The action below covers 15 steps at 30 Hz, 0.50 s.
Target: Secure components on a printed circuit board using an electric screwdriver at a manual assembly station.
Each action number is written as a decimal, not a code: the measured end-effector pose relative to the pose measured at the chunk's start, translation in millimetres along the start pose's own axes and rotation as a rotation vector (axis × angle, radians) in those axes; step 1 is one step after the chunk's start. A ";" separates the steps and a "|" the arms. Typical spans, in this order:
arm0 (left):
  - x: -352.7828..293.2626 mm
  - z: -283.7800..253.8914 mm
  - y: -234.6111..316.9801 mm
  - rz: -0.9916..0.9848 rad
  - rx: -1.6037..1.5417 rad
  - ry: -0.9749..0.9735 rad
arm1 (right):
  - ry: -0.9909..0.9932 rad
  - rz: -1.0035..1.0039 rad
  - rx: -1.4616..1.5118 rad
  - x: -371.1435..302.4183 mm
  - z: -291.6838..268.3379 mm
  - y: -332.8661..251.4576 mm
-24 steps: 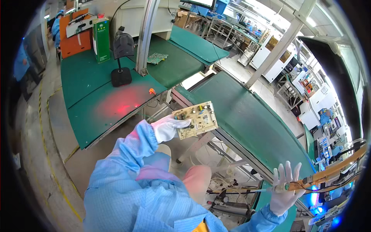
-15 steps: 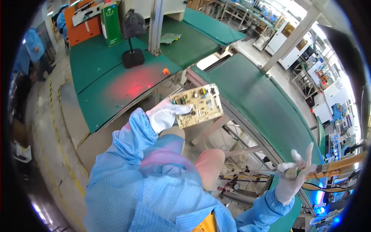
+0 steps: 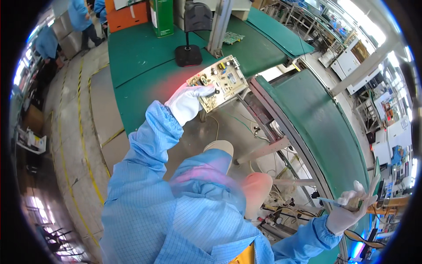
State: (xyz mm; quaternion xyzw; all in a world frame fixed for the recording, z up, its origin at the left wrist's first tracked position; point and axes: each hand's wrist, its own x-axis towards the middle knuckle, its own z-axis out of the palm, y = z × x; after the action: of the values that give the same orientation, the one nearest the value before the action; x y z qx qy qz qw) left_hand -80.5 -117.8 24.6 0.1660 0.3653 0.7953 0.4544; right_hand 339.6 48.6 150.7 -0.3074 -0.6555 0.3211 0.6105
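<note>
- Head view: I see the white-gloved left hand [image 3: 186, 104] clamped on the left edge of a tan rectangular circuit board [image 3: 228, 82], thumb on top, probably to keep its component side up.
- That board sits between a green-topped left bench [image 3: 140, 90] and a green-topped right bench [image 3: 325, 119].
- Well apart, near right, the white-gloved right hand [image 3: 344, 217] raises its fingers beside an orange-brown tube [image 3: 396, 202]; I cannot tell whether it grips anything.

The circuit board [image 3: 229, 83] is showing tan, the gloves [image 3: 183, 106] white, the coat [image 3: 203, 222] light blue with a darker grid, the table [image 3: 136, 94] green.
</note>
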 end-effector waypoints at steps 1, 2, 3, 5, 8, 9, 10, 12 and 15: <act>2.8 -2.9 5.8 0.009 0.000 0.010 | 0.008 -0.012 -0.019 -0.3 4.6 -1.4; 5.5 -4.2 10.1 0.067 -0.032 -0.002 | 0.018 -0.024 -0.039 -0.5 8.8 -3.2; 7.9 -5.9 14.3 0.124 -0.063 -0.014 | 0.027 -0.037 -0.059 -0.2 11.6 -4.0; 15.7 -12.7 21.8 0.124 -0.126 0.042 | 0.005 -0.016 -0.011 0.1 7.8 -4.9; 19.2 -20.5 34.1 0.131 -0.130 0.062 | -0.039 0.028 0.080 1.4 4.3 -2.6; 16.9 -16.9 37.4 0.140 -0.150 0.072 | -0.043 -0.006 0.023 1.7 5.2 -0.4; 17.2 -20.4 38.0 0.143 -0.150 0.077 | -0.047 -0.039 -0.035 1.8 6.3 1.7; 22.6 -26.0 39.6 0.170 -0.149 0.102 | -0.047 -0.071 -0.099 1.5 7.8 1.9; 23.6 -30.9 39.7 0.187 -0.146 0.115 | 0.026 -0.020 -0.009 1.6 14.7 0.8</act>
State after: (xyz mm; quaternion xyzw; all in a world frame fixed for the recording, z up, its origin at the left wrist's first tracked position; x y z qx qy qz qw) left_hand -135.4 -124.0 31.1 0.1198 0.3149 0.8669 0.3673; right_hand 324.9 49.7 150.2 -0.3076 -0.6520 0.3083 0.6207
